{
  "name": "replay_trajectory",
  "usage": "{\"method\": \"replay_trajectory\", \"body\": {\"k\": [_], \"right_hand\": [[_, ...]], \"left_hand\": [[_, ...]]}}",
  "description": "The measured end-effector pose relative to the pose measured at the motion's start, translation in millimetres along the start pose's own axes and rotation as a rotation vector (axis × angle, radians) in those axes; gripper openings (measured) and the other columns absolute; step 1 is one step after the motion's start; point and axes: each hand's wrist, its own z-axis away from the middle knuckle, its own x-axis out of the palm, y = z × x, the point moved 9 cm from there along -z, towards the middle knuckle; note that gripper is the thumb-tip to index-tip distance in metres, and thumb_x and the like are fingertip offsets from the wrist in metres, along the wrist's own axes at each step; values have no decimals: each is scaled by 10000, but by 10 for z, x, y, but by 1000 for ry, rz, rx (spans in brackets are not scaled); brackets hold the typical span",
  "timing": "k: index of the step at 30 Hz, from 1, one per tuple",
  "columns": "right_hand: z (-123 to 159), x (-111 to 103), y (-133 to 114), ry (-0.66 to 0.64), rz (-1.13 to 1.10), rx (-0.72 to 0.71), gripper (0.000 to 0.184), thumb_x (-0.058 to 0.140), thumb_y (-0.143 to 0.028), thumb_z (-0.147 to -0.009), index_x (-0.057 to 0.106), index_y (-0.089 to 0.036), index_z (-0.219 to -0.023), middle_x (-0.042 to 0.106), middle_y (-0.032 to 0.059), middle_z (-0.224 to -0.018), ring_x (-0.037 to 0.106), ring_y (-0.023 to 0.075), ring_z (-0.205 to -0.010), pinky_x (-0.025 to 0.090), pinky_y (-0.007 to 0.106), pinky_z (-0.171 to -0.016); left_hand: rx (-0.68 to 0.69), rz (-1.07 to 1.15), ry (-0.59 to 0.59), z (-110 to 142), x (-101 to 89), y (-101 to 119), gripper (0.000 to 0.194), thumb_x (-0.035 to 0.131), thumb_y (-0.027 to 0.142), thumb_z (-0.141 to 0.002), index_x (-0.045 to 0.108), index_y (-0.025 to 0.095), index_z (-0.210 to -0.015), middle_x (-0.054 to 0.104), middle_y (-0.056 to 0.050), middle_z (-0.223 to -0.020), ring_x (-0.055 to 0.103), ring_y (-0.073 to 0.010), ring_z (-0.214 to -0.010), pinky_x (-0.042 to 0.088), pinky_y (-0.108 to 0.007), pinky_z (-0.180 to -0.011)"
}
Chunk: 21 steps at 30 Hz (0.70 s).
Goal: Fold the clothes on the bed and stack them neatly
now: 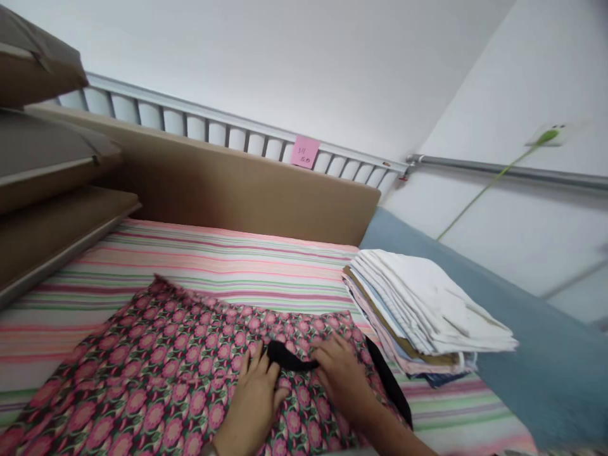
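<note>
A pink floral garment [156,361] lies spread on the striped sheet [213,259]. A black strap [289,356] lies across it near its right side and runs down past its right edge. My left hand [254,399] rests flat on the floral cloth, fingers stretched, its fingertips touching the strap's left end. My right hand [339,373] presses down on the cloth beside the strap's right part, fingers curled slightly; whether it pinches the strap is unclear.
A stack of folded white and pastel cloths [422,310] sits at the right of the sheet. A cardboard panel [247,190] stands behind. Cardboard shelves [47,209] are at the left. A blue surface [532,342] borders the right, below a white wall.
</note>
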Motion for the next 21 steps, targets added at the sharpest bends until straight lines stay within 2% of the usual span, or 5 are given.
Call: {"method": "replay_trajectory", "body": {"k": [3,9,12,16,21], "right_hand": [[115,209,75,-40,-24,79,245,471,-39,-746,581,-217,-874,636,18,-989,548,197,-950,320,448,-1006],[111,-10,237,3,-51,91,247,457,-92,-776,601,-209,-939,652,55,-1010,566,221,-1000,356,472,-997],[299,116,468,-31,-51,136,288,438,-130,-774,627,-221,-972,667,63,-1026,589,231,-1000,415,450,-955],[510,491,835,-101,-56,230,322,440,-216,-756,664,-223,-987,687,73,-1021,616,253,-986,477,431,-895],[448,586,884,-154,-89,215,321,429,-234,-764,667,-230,-979,687,66,-1029,614,246,-986,476,414,-897]], "left_hand": [[4,-34,9,41,-7,4,398,474,359,-831,568,238,-1199,439,-79,-1408,224,-284,-1380,185,-534,-1124],[-55,166,123,40,-235,-202,458,498,387,-811,544,232,-1240,448,-68,-1403,310,-258,-1345,213,-454,-1133],[-212,511,334,-18,-476,-634,424,502,355,-801,565,186,-1185,563,-107,-1275,474,-231,-1219,326,-407,-1076],[-569,1025,655,66,-688,-1380,580,541,305,-777,380,202,-1324,574,-108,-1229,613,-174,-981,493,-344,-879],[-615,818,1004,311,-1311,-1834,556,520,272,-790,396,221,-1330,616,-76,-1130,599,-165,-1005,478,-321,-901]]}}
